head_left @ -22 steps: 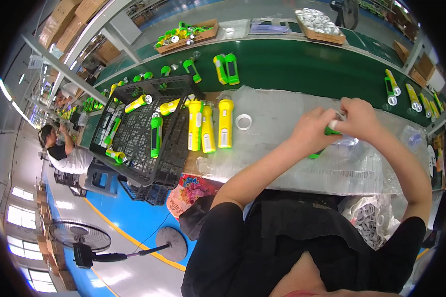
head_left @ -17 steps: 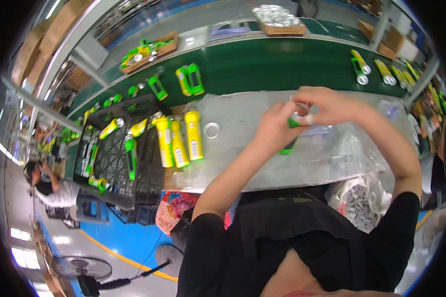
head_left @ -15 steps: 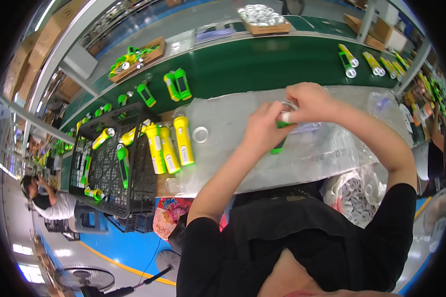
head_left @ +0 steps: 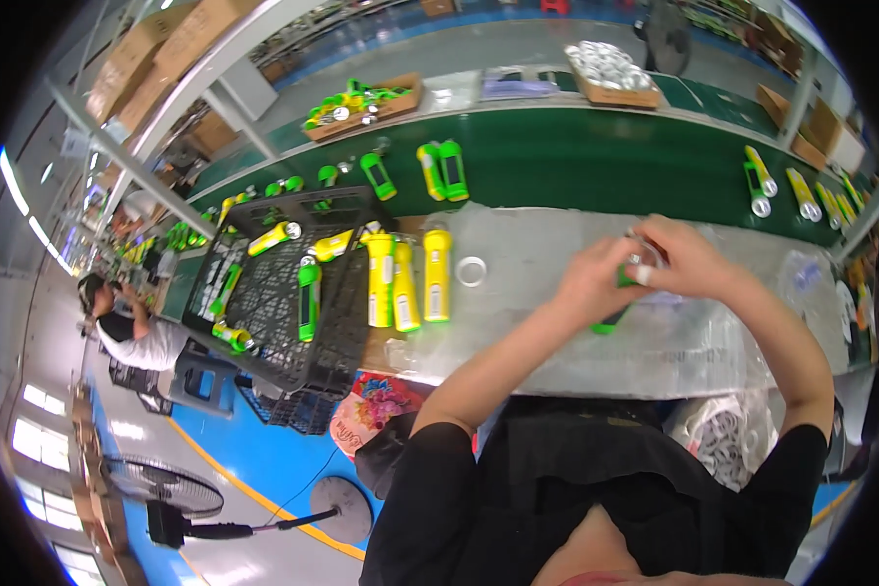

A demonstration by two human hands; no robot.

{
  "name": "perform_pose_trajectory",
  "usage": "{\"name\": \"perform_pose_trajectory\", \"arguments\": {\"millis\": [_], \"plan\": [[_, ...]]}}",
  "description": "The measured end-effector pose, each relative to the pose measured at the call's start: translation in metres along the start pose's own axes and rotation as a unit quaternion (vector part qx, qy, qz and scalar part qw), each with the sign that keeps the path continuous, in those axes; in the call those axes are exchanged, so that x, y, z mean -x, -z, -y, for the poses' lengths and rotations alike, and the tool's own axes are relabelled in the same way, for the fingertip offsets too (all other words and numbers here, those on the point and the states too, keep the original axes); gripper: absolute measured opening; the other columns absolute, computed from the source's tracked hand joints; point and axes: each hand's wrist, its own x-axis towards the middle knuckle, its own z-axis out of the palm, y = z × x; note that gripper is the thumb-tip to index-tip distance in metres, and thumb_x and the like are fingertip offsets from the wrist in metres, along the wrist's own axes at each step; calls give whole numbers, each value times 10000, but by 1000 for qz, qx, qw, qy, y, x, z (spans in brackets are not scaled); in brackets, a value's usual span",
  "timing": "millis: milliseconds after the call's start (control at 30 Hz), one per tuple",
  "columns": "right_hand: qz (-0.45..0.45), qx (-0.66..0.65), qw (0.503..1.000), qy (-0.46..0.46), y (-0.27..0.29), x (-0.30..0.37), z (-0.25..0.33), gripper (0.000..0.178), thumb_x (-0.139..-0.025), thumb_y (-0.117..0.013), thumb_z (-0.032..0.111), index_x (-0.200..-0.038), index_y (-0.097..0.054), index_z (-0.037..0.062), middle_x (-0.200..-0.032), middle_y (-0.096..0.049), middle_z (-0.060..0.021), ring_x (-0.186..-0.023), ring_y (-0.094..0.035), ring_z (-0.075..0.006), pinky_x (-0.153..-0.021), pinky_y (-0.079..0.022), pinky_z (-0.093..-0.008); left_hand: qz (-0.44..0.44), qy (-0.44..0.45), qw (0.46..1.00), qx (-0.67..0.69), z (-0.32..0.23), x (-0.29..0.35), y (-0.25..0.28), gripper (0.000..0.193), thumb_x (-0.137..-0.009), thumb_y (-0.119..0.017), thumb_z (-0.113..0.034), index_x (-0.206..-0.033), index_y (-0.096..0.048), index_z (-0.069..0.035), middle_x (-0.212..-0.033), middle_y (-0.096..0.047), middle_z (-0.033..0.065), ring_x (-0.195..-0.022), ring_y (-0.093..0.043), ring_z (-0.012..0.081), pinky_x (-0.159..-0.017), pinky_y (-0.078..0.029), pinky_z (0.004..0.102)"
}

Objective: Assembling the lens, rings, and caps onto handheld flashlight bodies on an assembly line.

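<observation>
Over the grey sheeted bench, my left hand (head_left: 596, 278) is closed around a green flashlight (head_left: 611, 320), whose lower end sticks out below the fingers. My right hand (head_left: 691, 258) meets it at the flashlight's head, fingers curled over a pale ring there; the ring is partly hidden by my fingers. A loose white ring (head_left: 471, 272) lies flat to the left of my hands. Beyond that ring, a few yellow flashlights (head_left: 438, 276) lie side by side next to the crate.
A black plastic crate (head_left: 334, 363) holding several flashlights stands at left. Along the far side runs a green conveyor belt (head_left: 547, 156) with more flashlights. A box of silvery parts (head_left: 610, 73) sits behind it. A bag of white rings (head_left: 723, 439) hangs at the bench's near edge.
My view has turned left, so the whole scene sits further right and a little lower. Both hands stay together on the green flashlight and ring, with small finger shifts.
</observation>
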Motion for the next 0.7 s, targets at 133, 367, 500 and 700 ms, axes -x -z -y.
{"name": "perform_pose_trajectory", "arguments": {"millis": [133, 367, 500, 700], "plan": [[-32, -56, 997, 43, 17, 9, 34, 336, -811, -690, 250, -1043, -566, 41, -825, -551, -127, -709, -578, -306, -609, -448, -392, 59, 81, 987, 125, -17, 14, 26, 964, -704, -841, -181, -1458, -244, -118, -1140, -610, 164, -1057, -618, 323, -928, -492, 423], [-130, -38, 985, 110, -16, 4, 18, 283, -952, -446, 338, -1036, -586, 107, -750, -593, -121, -649, -600, -365, -555, -454, -435, 294, 343, 851, 267, -45, 2, 61, 488, -792, -720, -209, -1178, -480, -29, -839, -643, 108, -654, -651, 227, -612, -532, 359], [-216, -84, 969, -87, -84, -55, -70, 230, -976, -408, 301, -1069, -541, 137, -878, -664, -141, -792, -637, -387, -685, -493, -433, 225, 280, 933, 31, 66, -34, 29, 558, -808, -696, -248, -1263, -444, -46, -1045, -653, 237, -926, -641, 413, -813, -510, 437], [-323, -95, 932, -133, -68, -104, -153, 225, -994, -492, 307, -1066, -538, 99, -846, -638, -177, -756, -637, -377, -654, -492, -418, 44, 89, 967, -236, 157, -59, 85, 676, -784, -762, -385, -1330, -461, -126, -1110, -601, 204, -1011, -595, 386, -825, -510, 440]]}}
